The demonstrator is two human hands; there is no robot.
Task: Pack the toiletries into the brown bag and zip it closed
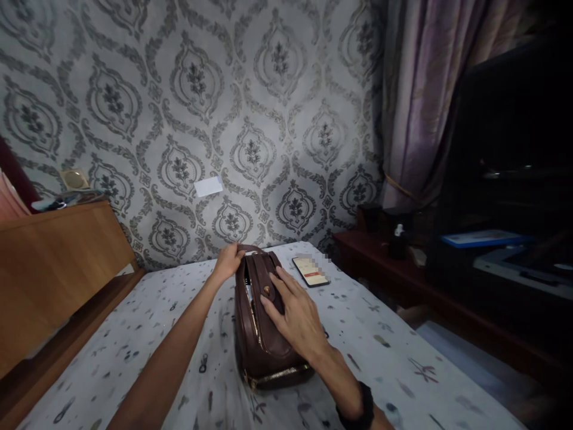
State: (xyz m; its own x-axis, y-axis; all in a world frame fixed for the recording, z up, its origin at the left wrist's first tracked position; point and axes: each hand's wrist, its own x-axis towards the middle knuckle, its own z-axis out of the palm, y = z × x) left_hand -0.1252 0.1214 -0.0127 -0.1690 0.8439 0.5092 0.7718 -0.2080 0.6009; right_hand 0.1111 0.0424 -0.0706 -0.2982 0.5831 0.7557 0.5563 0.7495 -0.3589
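A dark brown leather bag [259, 346] with gold zippers lies on a bed covered by a white patterned sheet [385, 358]. My left hand [228, 261] grips the far top end of the bag, by its strap. My right hand [293, 310] rests flat on the bag's upper side, fingers spread near a small gold clasp. A zipper along the top looks partly undone. A black band sits on my right wrist.
A lit smartphone [310, 271] lies on the sheet just beyond the bag. A wooden headboard [58, 269] stands at the left. A dark low cabinet [403, 263] with small items and a curtain [421, 107] are at the right, against a patterned wall.
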